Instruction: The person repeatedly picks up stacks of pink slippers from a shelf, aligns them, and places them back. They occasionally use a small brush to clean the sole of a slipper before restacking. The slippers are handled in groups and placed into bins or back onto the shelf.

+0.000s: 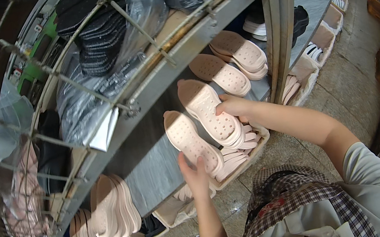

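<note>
Pale pink shoe soles dotted with small holes lie on the grey shelf before me. My right hand (235, 107) grips the side of a small stack of soles (200, 106), its thumb on the top one. Just left of that stack is another sole (189, 141). My left hand (193, 172) is at this sole's lower left edge, with the thumb over its surface and the fingers along its side; their undersides are hidden. More pink soles (220, 72) rest farther right, beside a further pair (239, 54).
Bins (239, 164) holding pink straps line the shelf's front edge. A stack of pink soles (113, 208) stands at the left. Above runs a metal rack rail (178, 52) bearing bagged black soles (103, 42). An upright post (279, 21) rises to the right.
</note>
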### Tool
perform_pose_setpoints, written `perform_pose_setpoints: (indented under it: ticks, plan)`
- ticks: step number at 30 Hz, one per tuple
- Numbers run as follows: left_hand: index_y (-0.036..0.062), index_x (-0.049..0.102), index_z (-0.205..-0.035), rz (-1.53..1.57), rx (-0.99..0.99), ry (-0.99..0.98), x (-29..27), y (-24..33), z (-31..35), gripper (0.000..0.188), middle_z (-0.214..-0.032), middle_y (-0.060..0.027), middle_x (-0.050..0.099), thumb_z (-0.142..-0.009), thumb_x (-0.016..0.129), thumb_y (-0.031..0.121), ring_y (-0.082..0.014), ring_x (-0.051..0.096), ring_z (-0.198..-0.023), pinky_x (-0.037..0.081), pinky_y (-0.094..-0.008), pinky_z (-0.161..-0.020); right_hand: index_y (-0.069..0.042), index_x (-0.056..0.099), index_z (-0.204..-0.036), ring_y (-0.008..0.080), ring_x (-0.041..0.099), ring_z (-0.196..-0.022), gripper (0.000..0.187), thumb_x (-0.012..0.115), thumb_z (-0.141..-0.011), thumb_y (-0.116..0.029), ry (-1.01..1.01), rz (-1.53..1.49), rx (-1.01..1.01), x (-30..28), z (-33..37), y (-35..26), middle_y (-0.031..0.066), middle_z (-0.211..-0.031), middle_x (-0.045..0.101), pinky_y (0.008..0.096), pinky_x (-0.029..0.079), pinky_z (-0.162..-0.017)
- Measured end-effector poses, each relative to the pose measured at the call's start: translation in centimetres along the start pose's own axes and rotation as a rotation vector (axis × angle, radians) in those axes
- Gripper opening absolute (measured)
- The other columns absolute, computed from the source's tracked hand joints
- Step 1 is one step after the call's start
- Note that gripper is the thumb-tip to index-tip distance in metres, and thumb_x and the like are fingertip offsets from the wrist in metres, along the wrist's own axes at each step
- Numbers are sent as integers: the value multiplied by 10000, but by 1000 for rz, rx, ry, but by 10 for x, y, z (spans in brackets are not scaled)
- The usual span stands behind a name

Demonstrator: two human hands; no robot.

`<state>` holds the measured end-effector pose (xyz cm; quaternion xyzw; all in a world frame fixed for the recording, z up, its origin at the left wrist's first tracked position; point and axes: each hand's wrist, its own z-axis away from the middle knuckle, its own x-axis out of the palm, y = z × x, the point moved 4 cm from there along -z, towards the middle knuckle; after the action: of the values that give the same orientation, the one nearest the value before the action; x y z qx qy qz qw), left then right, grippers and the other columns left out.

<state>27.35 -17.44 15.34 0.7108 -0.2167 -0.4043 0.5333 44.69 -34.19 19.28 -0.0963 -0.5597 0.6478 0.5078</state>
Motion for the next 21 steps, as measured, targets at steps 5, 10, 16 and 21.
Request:
perform_pose_setpoints:
  ticks: [5,10,16,21]
  plan:
    - [-40,290,-1352,170,-37,-107,5,-13,-15,574,-1343,-176,357,-865,582,44,-242,390,-1221,367,-355,-999,71,493,-1188,240,605,-904,502,549,-696,-13,297,197,-63,-15,-19,6,180,-1040,594,337,503,-755]
    - [-28,293,-1349,238,-44,-127,3,-17,-16,572,-1345,-169,355,-862,585,33,-241,402,-1212,380,-353,-986,84,557,-1104,249,631,-820,407,556,-716,-40,434,454,-377,-80,-47,-44,196,-906,630,350,505,-711]
    - [-38,297,-1345,247,-16,-111,6,-15,-15,573,-1345,-182,361,-857,590,33,-242,414,-1207,382,-347,-981,75,619,-934,363,614,-699,269,567,-720,-78,606,1365,-880,-120,-106,-73,226,-773,636,419,492,-704]
    - [-46,307,-1337,114,-34,-35,9,-4,-13,574,-1342,-184,369,-855,600,60,-247,407,-1215,368,-357,-986,32,616,-961,339,611,-772,258,554,-736,-77,657,1503,-1014,-80,-46,-76,197,-848,639,434,484,-711]
